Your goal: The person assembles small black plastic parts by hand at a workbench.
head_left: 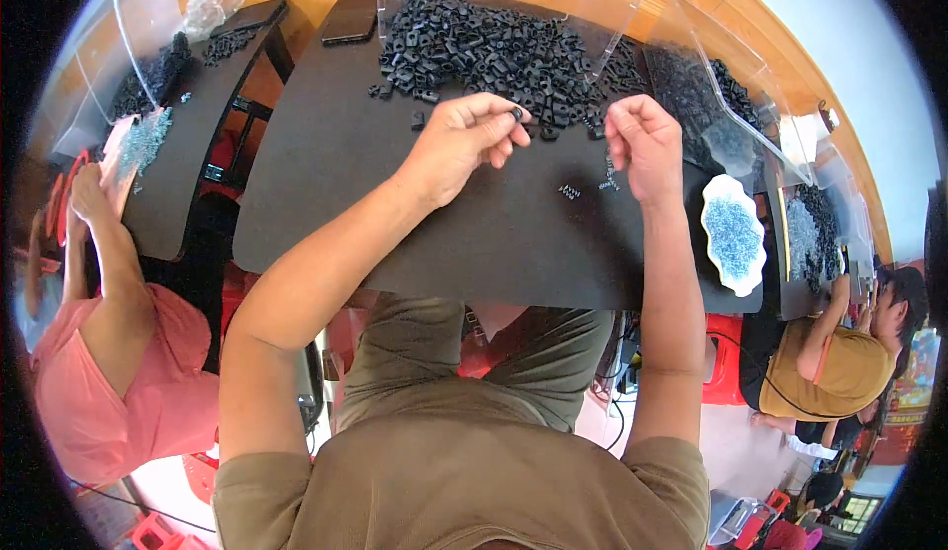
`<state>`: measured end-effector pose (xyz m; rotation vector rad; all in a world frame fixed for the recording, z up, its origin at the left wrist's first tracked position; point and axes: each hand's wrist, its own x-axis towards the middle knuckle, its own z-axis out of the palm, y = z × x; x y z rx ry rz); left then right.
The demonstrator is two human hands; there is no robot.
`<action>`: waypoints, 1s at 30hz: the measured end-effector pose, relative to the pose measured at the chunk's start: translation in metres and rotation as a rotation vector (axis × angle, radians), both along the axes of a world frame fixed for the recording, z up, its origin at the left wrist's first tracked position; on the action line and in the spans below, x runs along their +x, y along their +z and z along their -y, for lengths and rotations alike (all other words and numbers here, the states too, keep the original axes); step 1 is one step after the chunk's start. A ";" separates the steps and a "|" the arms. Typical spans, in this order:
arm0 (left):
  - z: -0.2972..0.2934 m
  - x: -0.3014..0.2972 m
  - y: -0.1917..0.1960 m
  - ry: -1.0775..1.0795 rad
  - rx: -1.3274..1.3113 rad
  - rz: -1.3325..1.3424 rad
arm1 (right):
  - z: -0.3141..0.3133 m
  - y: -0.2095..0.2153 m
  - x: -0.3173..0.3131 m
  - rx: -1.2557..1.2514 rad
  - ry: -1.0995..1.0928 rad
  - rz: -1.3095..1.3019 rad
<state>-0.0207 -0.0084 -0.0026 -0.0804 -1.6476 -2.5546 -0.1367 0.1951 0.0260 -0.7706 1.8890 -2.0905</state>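
Observation:
My left hand (456,150) is closed, with a small black plastic part (516,114) pinched between thumb and forefinger. To its right my right hand (647,145) is also closed, thumb against fingertips; whatever it may hold is too small or hidden to make out. Just beside its fingers several small metal coil springs (609,181) show against the dark tabletop. Another coil spring (570,192) lies between my hands, a little nearer to me. Beyond both hands spreads a large heap of small black plastic parts (484,51), with a few loose ones along its near edge.
A white scalloped dish (726,185) of tiny bluish pieces stands right of my right forearm on the dark table (326,175). Clear plastic panels (741,96) border the heap. A dark flat case (350,15) lies far left. People sit at tables on both sides.

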 end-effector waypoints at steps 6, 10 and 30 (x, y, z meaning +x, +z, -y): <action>0.020 -0.004 -0.001 0.075 0.091 -0.043 | 0.006 -0.006 -0.005 0.373 -0.024 -0.207; 0.026 -0.004 0.001 0.090 0.160 -0.035 | 0.022 -0.009 -0.004 0.665 0.011 -0.632; 0.025 -0.003 0.000 0.042 0.148 -0.009 | 0.023 -0.008 -0.029 1.023 -0.024 -0.839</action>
